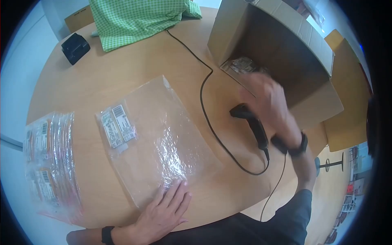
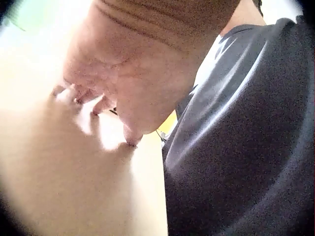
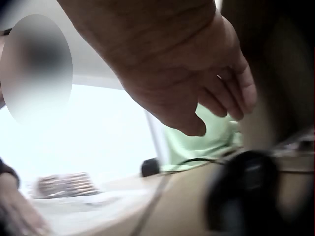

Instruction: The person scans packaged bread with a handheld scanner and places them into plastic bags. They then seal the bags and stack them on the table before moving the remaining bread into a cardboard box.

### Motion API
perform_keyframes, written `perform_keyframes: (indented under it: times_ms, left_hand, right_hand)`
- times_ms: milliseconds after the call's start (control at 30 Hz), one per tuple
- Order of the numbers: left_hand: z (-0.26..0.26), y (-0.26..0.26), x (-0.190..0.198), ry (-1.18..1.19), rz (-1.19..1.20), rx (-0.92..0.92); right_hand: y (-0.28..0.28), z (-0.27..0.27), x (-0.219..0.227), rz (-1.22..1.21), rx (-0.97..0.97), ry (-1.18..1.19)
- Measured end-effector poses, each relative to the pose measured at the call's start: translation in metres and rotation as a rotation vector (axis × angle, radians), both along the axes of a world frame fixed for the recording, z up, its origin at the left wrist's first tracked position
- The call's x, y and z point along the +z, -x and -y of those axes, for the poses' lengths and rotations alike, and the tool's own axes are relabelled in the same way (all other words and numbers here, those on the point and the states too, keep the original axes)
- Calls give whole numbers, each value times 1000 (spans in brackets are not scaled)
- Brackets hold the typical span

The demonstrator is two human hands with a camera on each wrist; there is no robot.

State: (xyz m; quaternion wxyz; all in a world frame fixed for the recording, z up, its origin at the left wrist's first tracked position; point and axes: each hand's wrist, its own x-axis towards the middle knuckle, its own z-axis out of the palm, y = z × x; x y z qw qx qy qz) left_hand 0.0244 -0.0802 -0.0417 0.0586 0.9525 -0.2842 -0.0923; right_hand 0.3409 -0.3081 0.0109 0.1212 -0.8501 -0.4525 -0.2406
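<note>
My left hand (image 1: pixel 163 214) rests with extended fingers on the lower edge of a large clear plastic bag (image 1: pixel 143 102) lying flat on the table. White barcode labels (image 1: pixel 118 126) show at that bag's left side. My right hand (image 1: pixel 265 96), blurred in the head view, is raised at the mouth of a cardboard box (image 1: pixel 281 49) tipped on its side. Its fingers (image 3: pixel 216 101) bend loosely around nothing in the right wrist view. Just below it a black barcode scanner (image 1: pixel 255 128) lies on the table. Labelled plastic packs (image 1: pixel 243 64) sit inside the box, partly hidden by this hand.
A stack of labelled clear plastic packs (image 1: pixel 53 163) lies at the table's left. Behind are a small black device (image 1: pixel 75 48) and a green checked cloth (image 1: pixel 134 22). The scanner's black cable (image 1: pixel 203 102) curves across the table (image 1: pixel 179 61). An open box flap (image 1: pixel 347 98) hangs at the right.
</note>
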Motion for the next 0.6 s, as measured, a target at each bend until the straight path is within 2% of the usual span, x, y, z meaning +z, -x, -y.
perform_keyframes:
  times_ms: [33,100,133,200,333,400,433,500,533,600]
  left_hand:
    - [-1,2,6,-2,6,-4]
    - [0,4,22,52,-13,2]
    - [0,6,27,51,-7,-2]
    - [0,10,36,249,-52,111]
    - [-9,-23,53,394,8,104]
    - [-13,-40,70,775,-369,262]
    - [-14,-47,74,774,-367,261]
    - [-14,-59,80,1257,-748,487]
    - [-13,-69,75,1261,-740,491]
    - [-8,-95,54,1697,-835,592]
  right_hand:
    - [-29,13,-5,-64,-253,68]
    - [-95,52,-44,-118,-524,125]
    - [-118,72,-62,-112,-529,122]
    - [-141,94,-76,-317,-462,199]
    - [-116,92,-75,-292,-526,173]
    - [-91,76,-58,-243,-680,409]
    - [-78,73,-52,-241,-681,407]
    - [-44,67,-40,-20,-510,21]
    - [-23,58,-28,131,-346,-8]
    - [24,38,-6,378,-94,19]
